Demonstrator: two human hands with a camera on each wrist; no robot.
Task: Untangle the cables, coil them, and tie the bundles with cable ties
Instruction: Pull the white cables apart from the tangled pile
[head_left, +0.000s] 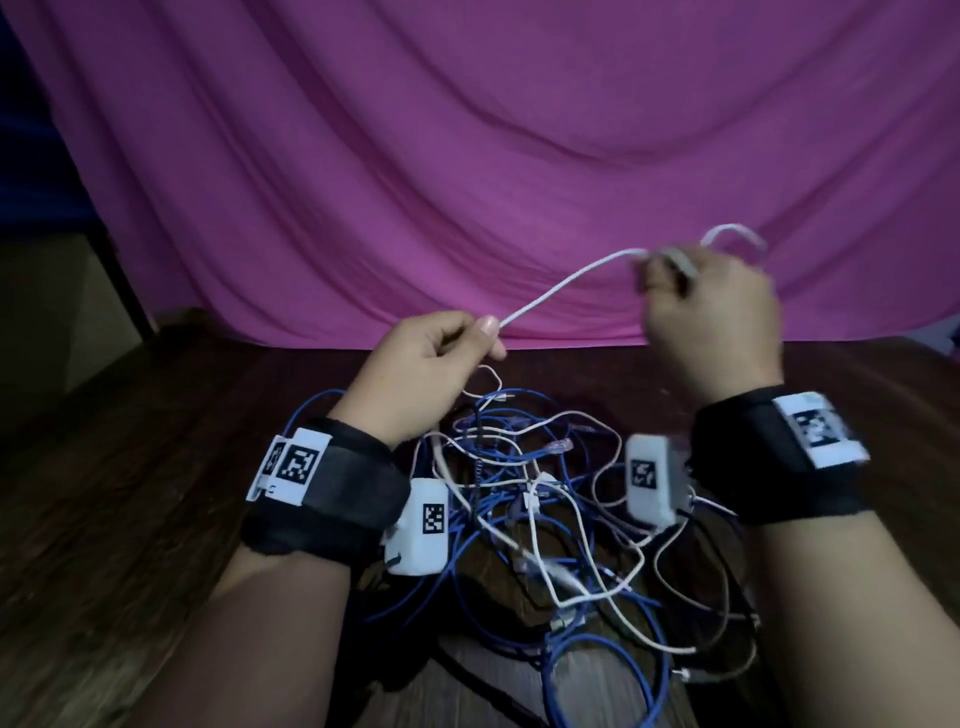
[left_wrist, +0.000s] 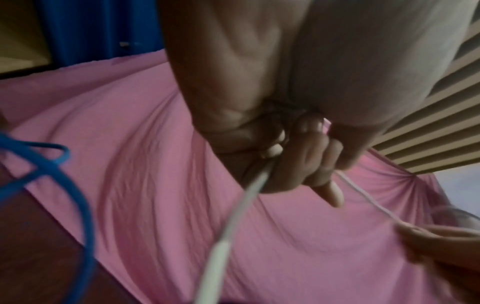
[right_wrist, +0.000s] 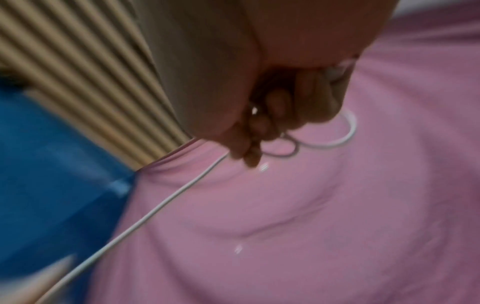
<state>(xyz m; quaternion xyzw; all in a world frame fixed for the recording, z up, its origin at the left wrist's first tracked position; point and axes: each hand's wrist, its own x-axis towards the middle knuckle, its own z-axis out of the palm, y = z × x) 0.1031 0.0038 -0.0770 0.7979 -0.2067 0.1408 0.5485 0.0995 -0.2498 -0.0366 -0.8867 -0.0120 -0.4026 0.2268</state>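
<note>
Your left hand (head_left: 426, 358) is raised above the worktop (head_left: 130, 493), its fingers (left_wrist: 309, 164) curled tight around a white cable (head_left: 566, 283), thumb pressed against it where it leaves the fist. From there the white cable runs up and across to your right hand (head_left: 711, 322), held higher and farther out. That hand is blurred, but its fingers (right_wrist: 262, 131) are curled in around the cable's end, and a small loop of it arcs out just past the knuckles. Between your two hands the cable hangs in a shallow sag, clear of the heap. Below your wrists, the tangle of blue cables (head_left: 519, 467) and pale ones lies spread on the dark wooden worktop. A pink cloth (head_left: 467, 156) hangs behind.
</note>
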